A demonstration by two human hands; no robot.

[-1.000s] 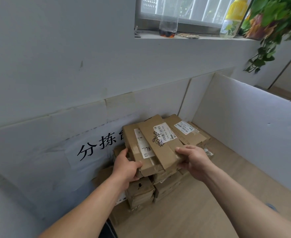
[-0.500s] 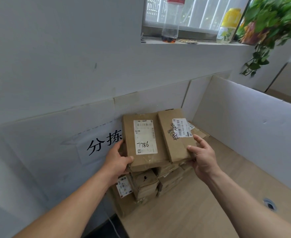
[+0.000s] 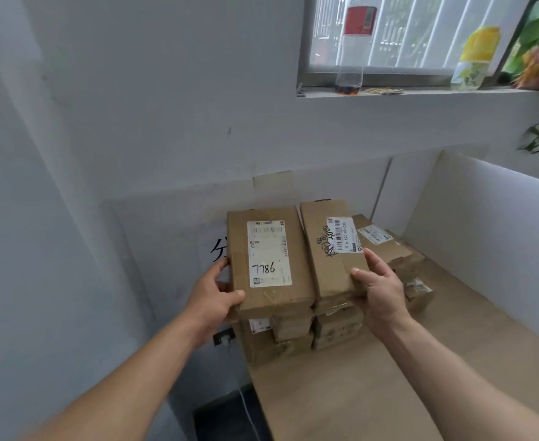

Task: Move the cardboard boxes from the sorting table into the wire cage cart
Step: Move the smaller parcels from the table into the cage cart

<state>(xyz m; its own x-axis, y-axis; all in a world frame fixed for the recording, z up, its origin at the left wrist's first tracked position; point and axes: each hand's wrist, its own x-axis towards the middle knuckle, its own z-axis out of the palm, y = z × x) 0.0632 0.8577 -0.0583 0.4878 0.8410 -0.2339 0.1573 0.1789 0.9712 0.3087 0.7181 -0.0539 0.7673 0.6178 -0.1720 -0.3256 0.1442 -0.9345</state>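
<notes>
**Head view, forward and down into the desk corner**

One wide-angle camera, worn on the head, sitting in close. Both forearms run up from the bottom edge. The left hand [image 3: 212,294] is at 7 o'clock of centre, gripping the 7786 box [image 3: 269,307], and the right hand [image 3: 379,288] is at 4 o'clock, holding the scribbled box [image 3: 322,275]. Bare desk [image 3: 373,393] spreads out at 5 o'clock. The wall [image 3: 118,122] climbs at 10 o'clock and the window sill [image 3: 421,92] sits up at 2 o'clock. Straight lines bow toward the frame edges.
</notes>
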